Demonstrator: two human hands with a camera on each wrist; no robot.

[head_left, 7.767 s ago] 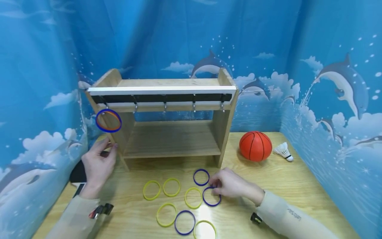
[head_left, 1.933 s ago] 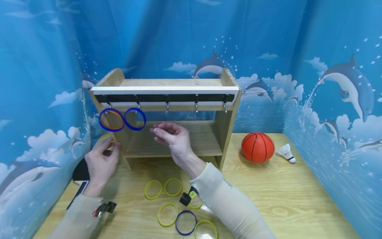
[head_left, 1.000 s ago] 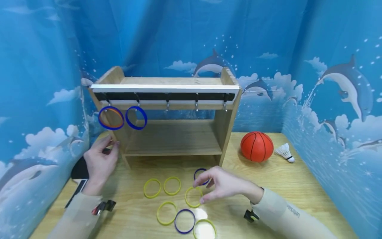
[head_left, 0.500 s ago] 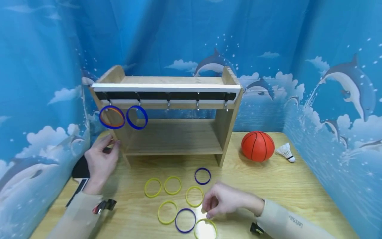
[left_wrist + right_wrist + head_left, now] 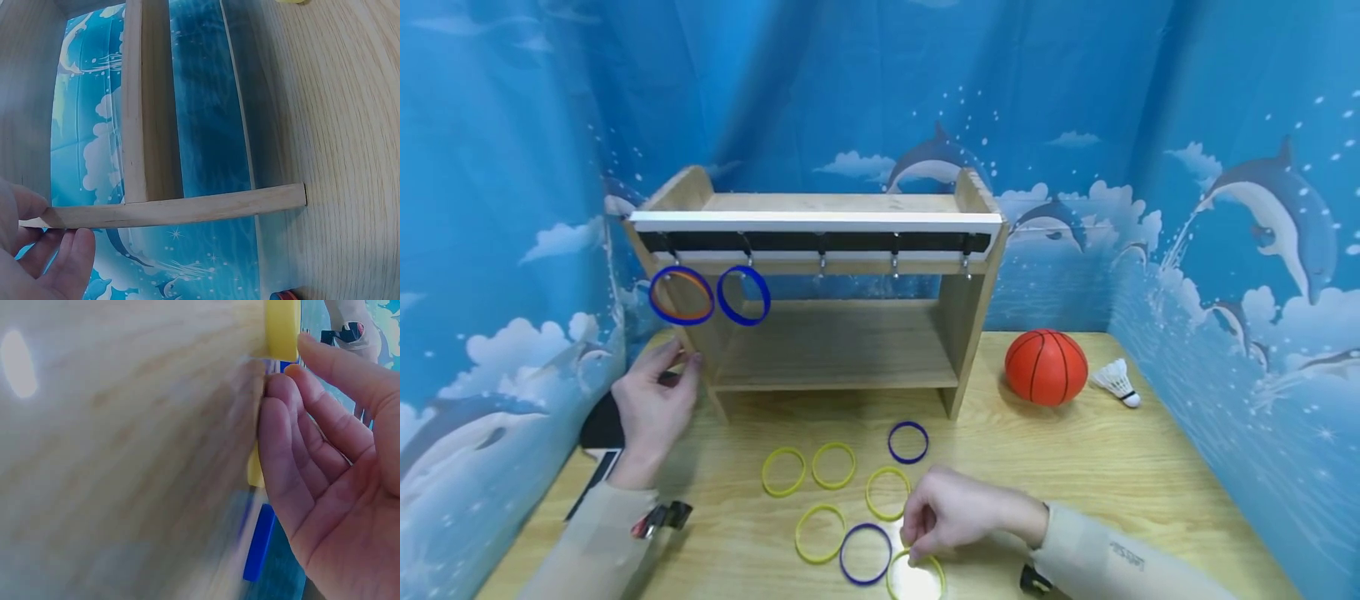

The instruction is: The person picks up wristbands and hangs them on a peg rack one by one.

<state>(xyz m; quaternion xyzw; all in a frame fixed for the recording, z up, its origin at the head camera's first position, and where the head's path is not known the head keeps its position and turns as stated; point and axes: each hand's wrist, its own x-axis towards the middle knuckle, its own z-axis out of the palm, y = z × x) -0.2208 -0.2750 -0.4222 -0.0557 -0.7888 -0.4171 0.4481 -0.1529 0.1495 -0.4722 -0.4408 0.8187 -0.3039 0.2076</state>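
Observation:
My left hand (image 5: 651, 412) grips the left side panel of a wooden rack (image 5: 820, 222), thumb on one side and fingers on the other; the panel's edge (image 5: 169, 212) also shows in the left wrist view. At the front of the table, my right hand (image 5: 953, 512) has its thumb and index fingertips right at the rim of a yellow wristband (image 5: 943, 575), a gap still between them. That band (image 5: 281, 331) lies flat. Beside it lie a dark blue wristband (image 5: 866, 525) and another yellow wristband (image 5: 888, 470). Blue wristbands (image 5: 747, 320) hang from the rack's two leftmost hooks, an orange one behind the first.
Several more wristbands lie on the table (image 5: 1037, 475), including a dark blue one (image 5: 908, 423) near the rack's right leg. A small red basketball (image 5: 1047, 367) and a shuttlecock (image 5: 1116, 383) stand right of the rack. Behind my left hand is a black paddle (image 5: 601, 425).
A blue wristband went from the table to the second hook. My right hand came back down from the rack, then moved toward the front yellow wristband. My left hand stayed on the panel.

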